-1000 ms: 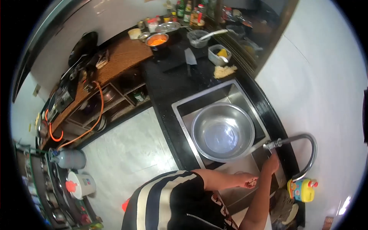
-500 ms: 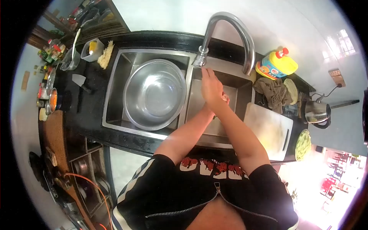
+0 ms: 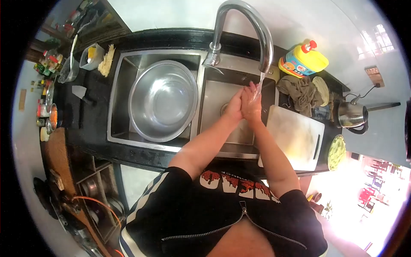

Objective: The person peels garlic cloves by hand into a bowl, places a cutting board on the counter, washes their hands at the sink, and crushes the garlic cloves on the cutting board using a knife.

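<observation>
Over the right sink basin [image 3: 216,92], my left hand [image 3: 235,105] and my right hand [image 3: 251,105] press against each other. Water [image 3: 261,81] runs from the spout of the chrome tap [image 3: 266,40] onto my right hand's fingers, which are stretched out. My left hand lies flat along the right one, its fingertips partly hidden by it. No object shows between the hands. The tap's lever [image 3: 211,60] sits behind the basin, to the left of my hands.
A large metal bowl [image 3: 165,100] fills most of the left basin. Right of the sink lie a white cutting board [image 3: 295,135], a brown cloth [image 3: 298,92] and a yellow pump bottle [image 3: 314,62]. A kettle [image 3: 351,115] stands farther right. A cleaver-like blade [image 3: 79,91] lies on the left counter.
My hands have moved away from the tap's lever, down and right to beneath the spout. Water now flows from the tap. The view has shifted slightly.
</observation>
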Demonstrator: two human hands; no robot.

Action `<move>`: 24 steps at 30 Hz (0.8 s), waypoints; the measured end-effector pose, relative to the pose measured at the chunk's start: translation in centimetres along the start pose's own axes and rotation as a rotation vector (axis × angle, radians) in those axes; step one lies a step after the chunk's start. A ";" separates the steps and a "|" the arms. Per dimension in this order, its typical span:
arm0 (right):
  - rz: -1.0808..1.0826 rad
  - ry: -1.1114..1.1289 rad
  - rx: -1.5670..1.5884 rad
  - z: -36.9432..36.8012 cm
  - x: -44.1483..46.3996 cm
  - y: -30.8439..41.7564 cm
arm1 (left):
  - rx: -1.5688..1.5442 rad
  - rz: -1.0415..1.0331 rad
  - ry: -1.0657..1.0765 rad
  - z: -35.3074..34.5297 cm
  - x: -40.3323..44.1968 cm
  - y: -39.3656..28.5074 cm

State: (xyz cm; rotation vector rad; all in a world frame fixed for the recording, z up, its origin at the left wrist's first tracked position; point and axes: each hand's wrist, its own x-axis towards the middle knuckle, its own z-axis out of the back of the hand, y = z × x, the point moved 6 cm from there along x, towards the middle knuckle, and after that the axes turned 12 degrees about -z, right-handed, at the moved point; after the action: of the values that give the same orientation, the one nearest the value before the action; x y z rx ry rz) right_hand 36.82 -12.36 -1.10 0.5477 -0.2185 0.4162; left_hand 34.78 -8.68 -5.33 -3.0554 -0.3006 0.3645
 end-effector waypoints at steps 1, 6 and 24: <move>-0.013 0.021 0.071 -0.1 -0.6 0.4 | 0.010 -0.011 -0.025 1.0 0.1 -0.3; -0.057 0.130 0.446 -0.2 -1.0 1.7 | 0.105 0.006 0.004 3.5 0.6 -1.0; -0.691 0.406 0.369 -1.0 -1.2 -2.6 | 0.317 -0.022 -0.181 1.4 -2.3 0.4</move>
State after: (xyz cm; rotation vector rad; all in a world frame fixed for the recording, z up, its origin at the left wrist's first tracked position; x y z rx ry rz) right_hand 36.99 -14.24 -3.52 0.8423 0.4430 -0.1186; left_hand 32.35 -9.51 -6.23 -2.7115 -0.2547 0.6240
